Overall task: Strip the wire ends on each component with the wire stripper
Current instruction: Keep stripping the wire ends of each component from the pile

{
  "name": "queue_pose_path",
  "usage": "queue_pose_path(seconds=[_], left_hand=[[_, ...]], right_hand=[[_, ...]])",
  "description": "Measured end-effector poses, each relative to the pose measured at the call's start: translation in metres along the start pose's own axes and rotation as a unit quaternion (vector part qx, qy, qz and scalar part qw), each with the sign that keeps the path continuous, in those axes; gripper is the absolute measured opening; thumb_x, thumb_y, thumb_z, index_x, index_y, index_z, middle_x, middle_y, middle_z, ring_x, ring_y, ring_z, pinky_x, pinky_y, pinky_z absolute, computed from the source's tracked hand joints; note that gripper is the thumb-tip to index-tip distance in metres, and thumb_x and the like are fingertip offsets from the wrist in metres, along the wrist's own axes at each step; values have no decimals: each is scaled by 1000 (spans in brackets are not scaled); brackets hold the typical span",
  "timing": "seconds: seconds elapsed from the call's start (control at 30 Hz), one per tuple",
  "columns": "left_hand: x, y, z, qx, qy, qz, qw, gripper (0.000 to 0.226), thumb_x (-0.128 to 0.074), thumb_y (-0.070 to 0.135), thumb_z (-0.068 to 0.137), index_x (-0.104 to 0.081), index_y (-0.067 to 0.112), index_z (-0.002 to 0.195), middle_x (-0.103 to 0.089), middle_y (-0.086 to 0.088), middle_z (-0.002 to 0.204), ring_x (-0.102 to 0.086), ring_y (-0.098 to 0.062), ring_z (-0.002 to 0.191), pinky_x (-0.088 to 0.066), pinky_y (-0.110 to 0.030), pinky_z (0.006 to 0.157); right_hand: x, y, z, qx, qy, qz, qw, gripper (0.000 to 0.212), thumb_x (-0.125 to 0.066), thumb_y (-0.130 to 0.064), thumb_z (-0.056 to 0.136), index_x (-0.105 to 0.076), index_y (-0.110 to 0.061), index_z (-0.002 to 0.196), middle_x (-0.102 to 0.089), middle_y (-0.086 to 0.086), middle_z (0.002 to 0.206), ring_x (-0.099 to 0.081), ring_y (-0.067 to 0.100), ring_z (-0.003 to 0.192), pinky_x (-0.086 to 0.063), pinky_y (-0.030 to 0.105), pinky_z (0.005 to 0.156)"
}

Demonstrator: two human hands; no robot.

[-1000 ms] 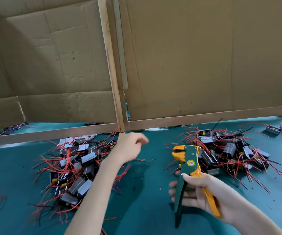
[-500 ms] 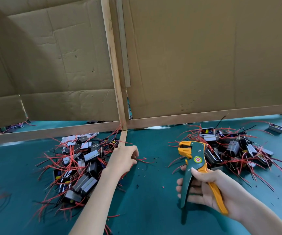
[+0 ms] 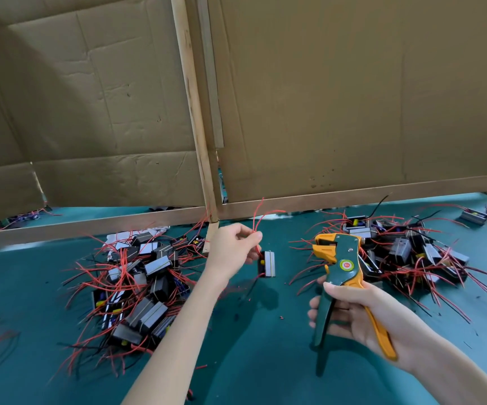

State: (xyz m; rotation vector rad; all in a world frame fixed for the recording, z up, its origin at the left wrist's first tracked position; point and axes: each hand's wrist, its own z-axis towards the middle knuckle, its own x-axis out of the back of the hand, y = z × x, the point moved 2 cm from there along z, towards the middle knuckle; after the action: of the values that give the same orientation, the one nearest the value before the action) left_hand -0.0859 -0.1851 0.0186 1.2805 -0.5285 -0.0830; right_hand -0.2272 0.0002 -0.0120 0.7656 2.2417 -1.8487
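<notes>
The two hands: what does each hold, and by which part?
Left hand pinches a component by its red wires; right hand grips the wire stripper by its handles.

1. Your left forearm [image 3: 183,323]: bare, running up from the lower edge toward the middle, wrist straight.
2. Your left grip [image 3: 232,249]: back of the hand facing you, fingers curled, thumb and forefinger pinching the red wires [image 3: 256,229].
3. Your right forearm [image 3: 452,372]: bare, entering from the lower right corner.
4. Your right grip [image 3: 362,311]: palm turned inward, fingers wrapped round the handles of the wire stripper [image 3: 343,267], thumb laid across the upper handle.
</notes>
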Motion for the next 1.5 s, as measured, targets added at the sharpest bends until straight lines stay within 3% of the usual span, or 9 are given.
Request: queue_pose_path(seconds=[0.13,0.27,0.4,0.5,0.7,0.9,1.1,1.2,1.5], left_hand=[[-16,-14,-5,116,-18,-58,991,16,-57,1,91,-51,-1,106,-64,-17,78,-65,-22,56,-59,-31,58],[-13,-19,-3,61,-81,76,992,38,-45,-10,90,-46,5,126,-57,-9,109,-62,-16,73,-55,-31,72],[-5,-13,-5,-83,-186,292,935,65,-34,-22,71,-65,24,107,-55,1,115,-56,-15,96,-44,-27,75],[-2,-18,-6,-87,-228,315,917,62,-41,-20,72,-73,28,93,-66,-1,103,-61,-17,87,-51,-28,77],[-7,-18,-10,-108,-233,214,942,22,-79,5,74,-78,19,90,-66,6,85,-56,-9,65,-49,-23,70],[-25,-17,-17,-104,-172,92,975,6,-75,16,81,-74,13,77,-69,2,75,-57,-3,66,-46,-17,71],[-24,-4,-17,-75,-134,-139,978,12,-58,-2,92,-56,9,88,-73,-6,78,-70,-13,74,-54,-20,67],[-20,3,-16,-105,-112,-128,980,15,-57,0,92,-59,13,86,-69,2,70,-67,-10,69,-51,-18,70],[-6,31,-23,-125,-123,-72,982,13,-66,22,90,-71,22,78,-57,12,59,-46,-3,55,-38,-11,56]], right_hand=[[1,0,0,4,1,0,1000,33,-69,-9,72,-58,-1,101,-67,31,90,-69,41,76,-60,44,64],[3,-1,1,10,2,6,1000,39,-71,-9,68,-58,-1,104,-67,31,89,-69,41,75,-59,44,63],[4,-2,2,14,4,12,1000,39,-71,-10,68,-58,-2,103,-67,30,89,-69,40,75,-59,44,64],[3,-2,2,11,3,10,1000,38,-71,-10,69,-57,-2,104,-67,30,90,-69,40,75,-59,43,63],[3,-2,1,9,4,8,1000,36,-70,-10,70,-57,-2,103,-67,31,91,-69,40,75,-59,43,62],[2,-2,1,20,-2,4,1000,38,-72,-10,67,-60,0,102,-67,31,90,-69,41,76,-59,44,64],[-3,1,-2,55,-45,22,997,29,-68,2,73,-59,7,100,-63,33,87,-66,48,83,-57,51,74],[-5,2,-3,57,-58,20,996,31,-65,3,76,-56,7,106,-63,34,90,-65,53,92,-57,54,76],[-10,3,-9,57,-86,-43,994,49,-78,-1,72,-53,2,113,-66,36,99,-67,43,75,-57,47,68]])
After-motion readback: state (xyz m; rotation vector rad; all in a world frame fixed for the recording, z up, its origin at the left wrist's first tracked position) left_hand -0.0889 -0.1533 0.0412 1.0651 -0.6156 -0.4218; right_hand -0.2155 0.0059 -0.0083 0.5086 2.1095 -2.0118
